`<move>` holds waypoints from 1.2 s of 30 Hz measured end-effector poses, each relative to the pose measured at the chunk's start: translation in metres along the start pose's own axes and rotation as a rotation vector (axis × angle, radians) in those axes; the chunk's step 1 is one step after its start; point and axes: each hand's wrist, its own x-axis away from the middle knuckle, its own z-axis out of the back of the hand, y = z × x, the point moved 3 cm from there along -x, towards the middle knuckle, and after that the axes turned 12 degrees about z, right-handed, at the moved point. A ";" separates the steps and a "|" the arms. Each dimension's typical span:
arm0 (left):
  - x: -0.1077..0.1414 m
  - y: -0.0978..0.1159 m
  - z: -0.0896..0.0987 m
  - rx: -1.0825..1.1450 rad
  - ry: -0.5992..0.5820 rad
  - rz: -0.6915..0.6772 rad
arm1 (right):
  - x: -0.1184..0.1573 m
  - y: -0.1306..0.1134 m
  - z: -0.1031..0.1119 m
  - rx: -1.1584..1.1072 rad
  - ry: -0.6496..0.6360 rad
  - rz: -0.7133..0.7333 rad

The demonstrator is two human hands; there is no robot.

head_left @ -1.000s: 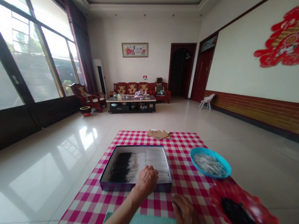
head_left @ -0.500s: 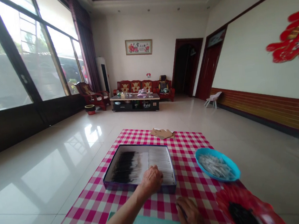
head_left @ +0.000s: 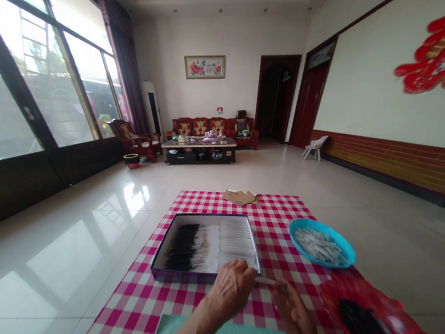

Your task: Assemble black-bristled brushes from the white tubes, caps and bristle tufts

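A slim pale stick (head_left: pixel 265 280) bridges the gap between the two hands, just off the near right corner of the shallow box (head_left: pixel 178 277). Its long axis runs mostly from left to right, the right end a little nearer to the person. The left hand (head_left: pixel 234 286) has its fingers closed on the stick's left end, so from that hand the stick points out to the right, straight toward the other one. The right hand (head_left: pixel 293 310) is at the far end, its fingers partly bent; it is blurred, and I cannot tell whether it grips the tip or only touches it. Both hands are thus about equally near the stick, one at each end, with the middle bare between them

The left hand is at the front edge of the box, just below the row of white sticks (head_left: pixel 235 239) in its right part; the black-ended sticks (head_left: pixel 185 246) lie in the left part. Beyond the right hand, up and to the right on the checked table (head_left: pixel 276 217), is the blue basin (head_left: pixel 351 258) of loose pale pieces (head_left: pixel 316 244), with the red dish (head_left: pixel 391 308) nearer to that hand
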 end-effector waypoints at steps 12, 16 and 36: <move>0.017 -0.003 -0.018 0.648 -0.014 0.248 | -0.001 -0.013 -0.008 -0.195 0.021 -0.158; 0.020 -0.011 -0.031 0.829 -0.144 0.399 | 0.000 -0.013 -0.006 -0.229 0.055 -0.335; 0.045 -0.111 0.003 -0.272 -0.121 0.614 | 0.018 0.014 -0.068 -0.611 -0.098 -0.640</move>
